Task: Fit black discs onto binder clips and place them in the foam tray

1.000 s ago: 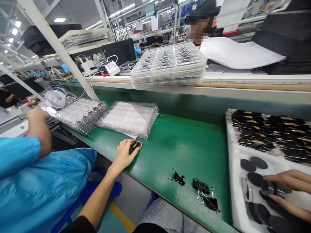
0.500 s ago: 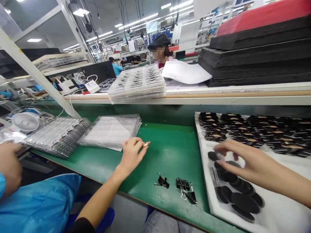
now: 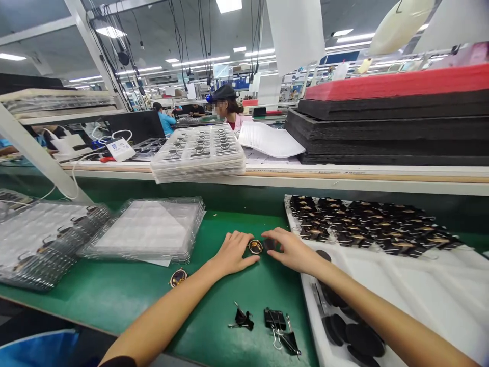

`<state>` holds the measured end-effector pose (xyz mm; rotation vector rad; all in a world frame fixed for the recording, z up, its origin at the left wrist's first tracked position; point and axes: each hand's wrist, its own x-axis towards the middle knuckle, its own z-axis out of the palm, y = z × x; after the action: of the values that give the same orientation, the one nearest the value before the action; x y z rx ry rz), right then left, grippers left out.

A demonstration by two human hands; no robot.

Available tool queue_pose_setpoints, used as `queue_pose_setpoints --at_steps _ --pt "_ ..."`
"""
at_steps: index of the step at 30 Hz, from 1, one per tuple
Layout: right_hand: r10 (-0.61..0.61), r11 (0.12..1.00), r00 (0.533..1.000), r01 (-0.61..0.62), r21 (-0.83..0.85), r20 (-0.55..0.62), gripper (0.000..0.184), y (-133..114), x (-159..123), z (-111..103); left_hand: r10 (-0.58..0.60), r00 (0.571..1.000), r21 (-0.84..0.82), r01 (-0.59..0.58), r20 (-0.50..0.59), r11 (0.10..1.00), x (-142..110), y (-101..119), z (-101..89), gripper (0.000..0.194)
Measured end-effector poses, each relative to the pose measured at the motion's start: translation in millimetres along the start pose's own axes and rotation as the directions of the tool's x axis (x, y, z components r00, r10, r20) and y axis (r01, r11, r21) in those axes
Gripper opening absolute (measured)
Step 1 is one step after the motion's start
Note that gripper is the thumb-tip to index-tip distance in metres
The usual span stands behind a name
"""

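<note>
My left hand [image 3: 234,253] rests low over the green bench, thumb and fingers closed around the near side of a small round gold-rimmed part [image 3: 255,247] with a dark centre. From the other side my right hand [image 3: 292,250] pinches a thin black disc [image 3: 269,244], slightly blurred, right beside that part. A second gold-rimmed round part [image 3: 178,278] lies on the bench left of my left forearm. Toward the front edge are several black binder clips [image 3: 275,318]. More black discs [image 3: 336,329] sit in the white tray [image 3: 310,311], partly covered by my right forearm.
Rows of clipped black pieces [image 3: 367,221] fill the tray's far part. Clear plastic trays [image 3: 145,229] are stacked at left, with more [image 3: 49,239] beyond. The shelf holds another tray stack [image 3: 198,153] and black and red foam [image 3: 389,117]. A person [image 3: 229,104] sits behind it.
My right hand has left the white tray with a black disc and come beside my left. My left hand moved right. The co-worker's hand at left is gone from view.
</note>
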<state>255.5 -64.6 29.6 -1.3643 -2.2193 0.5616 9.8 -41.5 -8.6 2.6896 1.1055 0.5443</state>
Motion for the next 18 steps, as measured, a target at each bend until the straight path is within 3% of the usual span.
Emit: queue_pose_setpoints --at_steps 6,13,18 --pt "0.060 0.997 0.993 -0.055 0.046 -0.104 0.029 6 5 26 -0.003 1.000 -0.081 0.005 0.031 0.997 3 2 -0.8 0.064" --pt "-0.035 0.988 0.999 0.038 0.149 -0.024 0.027 11 2 29 0.007 0.999 -0.086 -0.003 0.052 0.996 3 2 1.5 0.057" --pt "-0.099 0.990 0.995 0.098 0.096 0.008 0.023 10 3 33 0.011 0.997 -0.090 -0.005 0.070 0.996 3 4 -0.3 0.052"
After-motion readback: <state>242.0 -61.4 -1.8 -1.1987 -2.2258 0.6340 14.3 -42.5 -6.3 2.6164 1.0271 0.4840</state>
